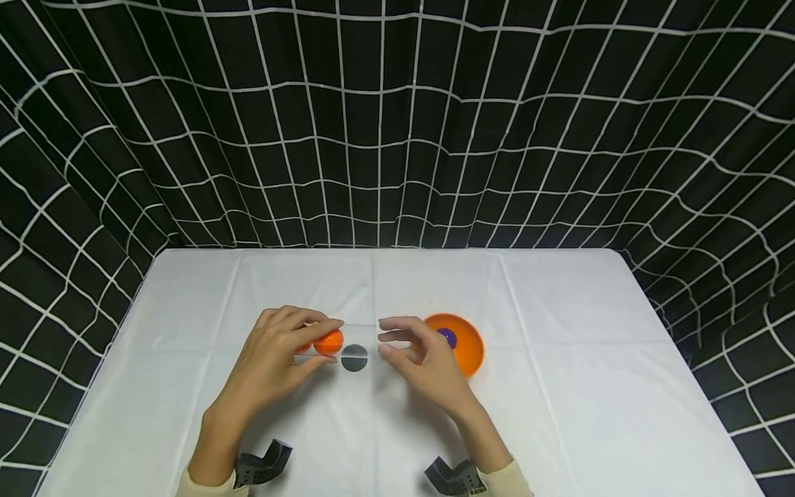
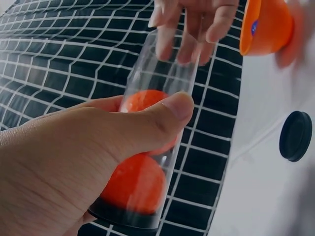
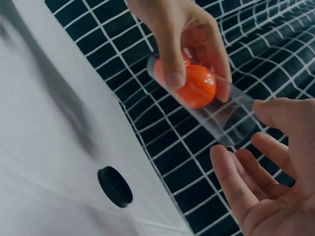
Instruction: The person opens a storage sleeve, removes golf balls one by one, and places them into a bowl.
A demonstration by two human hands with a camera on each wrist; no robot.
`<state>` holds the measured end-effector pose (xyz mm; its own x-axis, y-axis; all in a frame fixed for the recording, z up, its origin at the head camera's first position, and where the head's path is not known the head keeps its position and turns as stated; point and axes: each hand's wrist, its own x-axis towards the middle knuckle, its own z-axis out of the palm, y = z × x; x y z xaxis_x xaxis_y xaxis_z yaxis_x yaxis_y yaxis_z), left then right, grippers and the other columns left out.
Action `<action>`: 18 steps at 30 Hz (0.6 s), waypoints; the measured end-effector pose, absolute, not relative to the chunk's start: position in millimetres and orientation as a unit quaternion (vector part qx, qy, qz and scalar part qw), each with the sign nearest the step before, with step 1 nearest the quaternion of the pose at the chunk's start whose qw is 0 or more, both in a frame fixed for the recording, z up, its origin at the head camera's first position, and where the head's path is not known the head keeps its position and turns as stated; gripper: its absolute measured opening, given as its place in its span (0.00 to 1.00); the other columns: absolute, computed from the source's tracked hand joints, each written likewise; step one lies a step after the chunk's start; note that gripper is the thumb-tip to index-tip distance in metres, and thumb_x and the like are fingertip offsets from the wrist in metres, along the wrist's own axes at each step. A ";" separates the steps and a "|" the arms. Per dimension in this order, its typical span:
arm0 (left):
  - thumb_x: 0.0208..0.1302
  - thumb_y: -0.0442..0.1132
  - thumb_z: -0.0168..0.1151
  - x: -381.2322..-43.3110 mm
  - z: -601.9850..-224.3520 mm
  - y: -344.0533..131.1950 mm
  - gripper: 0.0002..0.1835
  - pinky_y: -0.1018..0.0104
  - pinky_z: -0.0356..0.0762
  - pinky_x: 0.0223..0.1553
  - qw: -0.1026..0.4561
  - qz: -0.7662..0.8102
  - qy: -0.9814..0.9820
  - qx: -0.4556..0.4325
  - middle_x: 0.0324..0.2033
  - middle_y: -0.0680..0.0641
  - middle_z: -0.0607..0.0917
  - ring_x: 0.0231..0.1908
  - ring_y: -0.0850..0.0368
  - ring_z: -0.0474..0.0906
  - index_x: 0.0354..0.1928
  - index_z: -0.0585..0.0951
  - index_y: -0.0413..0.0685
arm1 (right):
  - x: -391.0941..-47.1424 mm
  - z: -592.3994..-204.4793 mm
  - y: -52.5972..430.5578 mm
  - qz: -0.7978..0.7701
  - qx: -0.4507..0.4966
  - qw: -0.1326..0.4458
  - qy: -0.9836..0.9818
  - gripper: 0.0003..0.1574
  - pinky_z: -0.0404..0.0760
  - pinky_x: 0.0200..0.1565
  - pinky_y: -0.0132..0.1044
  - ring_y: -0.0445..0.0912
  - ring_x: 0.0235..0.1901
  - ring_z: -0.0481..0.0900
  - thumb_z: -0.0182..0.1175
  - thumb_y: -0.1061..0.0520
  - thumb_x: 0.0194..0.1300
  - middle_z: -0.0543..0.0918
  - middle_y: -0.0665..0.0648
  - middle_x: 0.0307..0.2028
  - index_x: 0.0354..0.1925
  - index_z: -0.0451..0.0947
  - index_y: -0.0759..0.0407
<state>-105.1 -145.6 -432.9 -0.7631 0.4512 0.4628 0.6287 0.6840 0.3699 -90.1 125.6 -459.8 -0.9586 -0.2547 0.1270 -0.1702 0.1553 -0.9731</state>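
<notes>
My left hand (image 1: 273, 355) grips a clear tube (image 2: 145, 69), thumb across its side. Inside the tube sit two orange balls, the lower one (image 2: 135, 187) close to the dark base and the other (image 3: 199, 87) partly behind the thumb. The tube's far end points toward my right hand (image 1: 431, 362). That hand's fingers are spread and loosely bent around the end, with thumb and fingers apart; in the right wrist view the thumb tip is right at the tube's rim. A round black cap (image 1: 354, 364) lies on the table below, between the hands.
An orange bowl (image 1: 473, 348) stands just beyond my right hand, with a purple ball (image 1: 448, 337) inside, partly covered by that hand. White cloth covers the table (image 1: 577, 386). A black curtain with white grid lines (image 1: 397, 117) hangs behind and at both sides.
</notes>
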 end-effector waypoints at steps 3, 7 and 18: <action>0.54 0.48 0.84 -106.5 -431.9 -148.3 0.27 0.52 0.72 0.62 0.180 -0.259 -0.901 -0.299 0.49 0.54 0.90 0.53 0.53 0.82 0.59 0.89 0.61 | -91.7 -460.8 120.6 -0.639 -0.138 0.042 0.756 0.24 0.86 0.55 0.29 0.61 0.59 0.86 0.68 0.59 0.72 0.84 0.68 0.61 0.64 0.79 0.60; 0.52 0.46 0.85 -107.8 -433.4 -144.5 0.28 0.52 0.71 0.63 0.190 -0.261 -0.898 -0.299 0.49 0.54 0.90 0.53 0.53 0.82 0.57 0.89 0.61 | -90.5 -461.1 122.9 -0.640 -0.131 0.049 0.755 0.24 0.86 0.57 0.29 0.58 0.62 0.85 0.68 0.58 0.72 0.84 0.62 0.63 0.64 0.79 0.56; 0.51 0.44 0.85 -106.2 -433.9 -144.4 0.26 0.51 0.70 0.62 0.202 -0.255 -0.895 -0.306 0.48 0.54 0.90 0.53 0.52 0.81 0.55 0.89 0.61 | -91.5 -469.7 116.5 -0.664 -0.131 0.051 0.735 0.25 0.86 0.57 0.31 0.60 0.61 0.84 0.68 0.62 0.72 0.84 0.66 0.61 0.64 0.79 0.58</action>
